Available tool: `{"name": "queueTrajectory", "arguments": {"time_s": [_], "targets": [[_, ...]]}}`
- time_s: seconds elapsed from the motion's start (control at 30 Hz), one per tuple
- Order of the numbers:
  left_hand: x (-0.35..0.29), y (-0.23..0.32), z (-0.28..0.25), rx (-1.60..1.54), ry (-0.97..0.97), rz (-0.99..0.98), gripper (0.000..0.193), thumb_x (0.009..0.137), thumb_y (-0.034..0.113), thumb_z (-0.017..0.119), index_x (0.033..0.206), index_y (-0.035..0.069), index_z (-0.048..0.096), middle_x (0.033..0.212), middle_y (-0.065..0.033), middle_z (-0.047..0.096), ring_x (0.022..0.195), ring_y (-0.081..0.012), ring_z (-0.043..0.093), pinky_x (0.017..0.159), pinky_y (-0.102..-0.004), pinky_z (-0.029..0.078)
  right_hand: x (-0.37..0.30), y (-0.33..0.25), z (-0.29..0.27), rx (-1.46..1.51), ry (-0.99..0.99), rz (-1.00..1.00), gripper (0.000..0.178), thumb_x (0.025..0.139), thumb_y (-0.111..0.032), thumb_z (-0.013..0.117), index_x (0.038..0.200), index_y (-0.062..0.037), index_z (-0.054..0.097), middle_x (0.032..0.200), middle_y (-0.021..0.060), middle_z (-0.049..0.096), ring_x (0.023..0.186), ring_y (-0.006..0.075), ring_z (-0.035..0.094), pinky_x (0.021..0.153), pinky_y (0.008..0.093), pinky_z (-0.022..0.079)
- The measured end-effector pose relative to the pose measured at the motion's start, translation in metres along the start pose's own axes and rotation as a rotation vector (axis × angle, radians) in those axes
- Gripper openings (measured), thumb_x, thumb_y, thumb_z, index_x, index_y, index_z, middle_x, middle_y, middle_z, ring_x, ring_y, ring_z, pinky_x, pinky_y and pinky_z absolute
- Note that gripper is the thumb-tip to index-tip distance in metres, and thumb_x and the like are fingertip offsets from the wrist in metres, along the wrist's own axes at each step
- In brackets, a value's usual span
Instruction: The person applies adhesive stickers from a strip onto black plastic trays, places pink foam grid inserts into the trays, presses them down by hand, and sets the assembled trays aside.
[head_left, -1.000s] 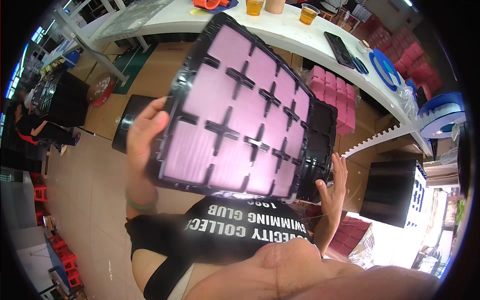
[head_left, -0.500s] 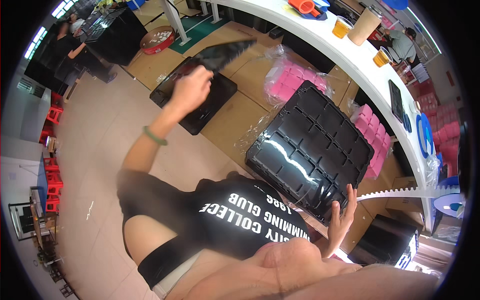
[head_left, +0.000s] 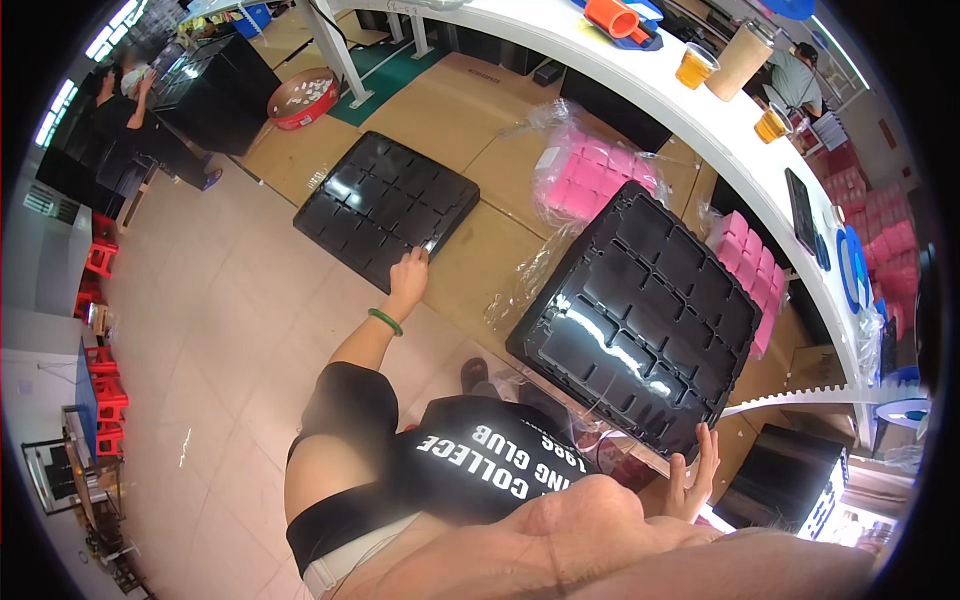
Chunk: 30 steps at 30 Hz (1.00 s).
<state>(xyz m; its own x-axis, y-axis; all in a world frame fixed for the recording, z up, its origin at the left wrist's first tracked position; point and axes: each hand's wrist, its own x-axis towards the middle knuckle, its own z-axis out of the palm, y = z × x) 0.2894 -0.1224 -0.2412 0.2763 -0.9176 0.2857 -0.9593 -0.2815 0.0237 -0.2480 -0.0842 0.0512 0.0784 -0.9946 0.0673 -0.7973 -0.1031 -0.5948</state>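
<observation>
A black plastic tray (head_left: 372,198) divided into compartments lies flat on the cardboard to the left. My left hand (head_left: 407,281), a green bangle on its wrist, has its fingers closed at the tray's right edge, near the corner closest to me. In front of me on the right, a larger-looking black compartment tray (head_left: 640,320) sits raised and slanted; whether others are stacked beneath it I cannot tell. My right hand (head_left: 692,478) is open, fingers stretched, its tips against that tray's near right corner.
Pink moulded trays in clear film (head_left: 590,180) and more pink trays (head_left: 748,262) flank the slanted tray. A white curved table (head_left: 640,75) bears amber cups (head_left: 697,66), a flask and a phone. A red basin (head_left: 302,98) stands far left; people are farther off.
The tray in my left hand was tilted and blurred above another black tray; now one lies flat there. My left hand has come nearer me. My right hand stays at the slanted tray's corner.
</observation>
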Motion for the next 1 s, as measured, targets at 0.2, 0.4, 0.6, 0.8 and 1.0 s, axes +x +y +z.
{"name": "queueTrajectory", "arguments": {"time_s": [0.2,0.4,0.6,0.8,1.0], "targets": [[0.01,0.006,0.011,0.023,-0.066,0.018,0.018,0.083,0.01,0.059,0.1,0.004,0.062,0.094,-0.0106,0.061,0.085,-0.0272,0.065,0.062,-0.0378,0.057,-0.02,-0.001,-0.014,0.015,-0.018,0.004,0.052,0.091,-0.033,0.063,0.135,-0.0066,0.055,0.141,0.0149,0.052,0.139,0.0336,0.038,0.119,0.0476,0.017],[-0.003,0.055,-0.004,-0.559,0.214,-0.16,0.045,0.089,0.013,0.064,0.132,0.004,0.054,0.119,-0.0163,0.06,0.095,-0.0256,0.062,0.078,-0.036,0.052,0.084,0.122,-0.021,0.516,0.403,0.073,0.052,0.096,-0.017,0.062,0.142,0.0009,0.045,0.144,0.0167,0.048,0.135,0.0243,0.043,0.112,0.0345,0.033],[-0.016,0.197,-0.176,-1.308,0.201,-0.067,0.028,0.096,0.006,0.057,0.124,0.002,0.06,0.113,-0.0065,0.062,0.092,-0.0114,0.06,0.079,-0.0243,0.049,0.148,0.224,0.001,0.715,0.217,0.06,0.046,0.092,-0.016,0.067,0.133,0.0011,0.055,0.122,0.0106,0.063,0.112,0.0176,0.058,0.098,0.0311,0.044],[-0.034,0.339,-0.242,-1.95,-1.025,0.48,0.058,0.097,0.003,0.053,0.151,0.005,0.031,0.146,-0.0118,0.039,0.098,-0.014,0.063,0.076,-0.0234,0.051,0.107,0.155,-0.012,0.664,0.137,0.037,0.024,0.091,-0.013,0.068,0.109,0.0017,0.071,0.09,0.0021,0.07,0.079,0.0059,0.06,0.073,0.0216,0.048],[-0.067,0.447,-0.203,-2.196,-0.992,0.158,0.033,0.099,0.012,0.056,0.127,-0.003,0.046,0.113,-0.0146,0.061,0.096,-0.0163,0.066,0.078,-0.0278,0.056,0.046,0.123,-0.022,0.795,-0.163,-0.125,0.023,0.093,-0.008,0.062,0.113,0.0022,0.07,0.103,0.0067,0.069,0.088,0.0106,0.061,0.08,0.025,0.048]]}}
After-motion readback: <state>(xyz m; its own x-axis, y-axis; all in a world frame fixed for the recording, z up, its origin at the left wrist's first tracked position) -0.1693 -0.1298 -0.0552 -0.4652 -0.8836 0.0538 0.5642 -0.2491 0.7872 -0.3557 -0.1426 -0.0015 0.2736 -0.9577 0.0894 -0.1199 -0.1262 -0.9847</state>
